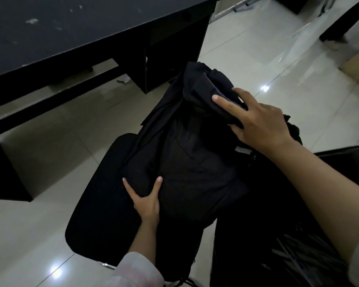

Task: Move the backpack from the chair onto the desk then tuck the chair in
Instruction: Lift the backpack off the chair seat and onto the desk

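Both hands are on the floppy black fabric backpack (195, 162) — left hand (146, 201) clamped on its lower edge, right hand (255, 121) gripping the bunched top. It sits on the black padded chair (95, 214), well apart from the dark scuffed bench (60, 27).

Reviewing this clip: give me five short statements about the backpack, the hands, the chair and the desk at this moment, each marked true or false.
1. The backpack lies on the desk. False: it is over the chair seat, off the desk.
2. The left hand presses the backpack's lower side. True.
3. The right hand hangs free of the backpack. False: its grip is on the bag's upper end.
4. The chair is tucked under the desk. False: it stands out on the floor.
5. The floor is glossy tile. True.
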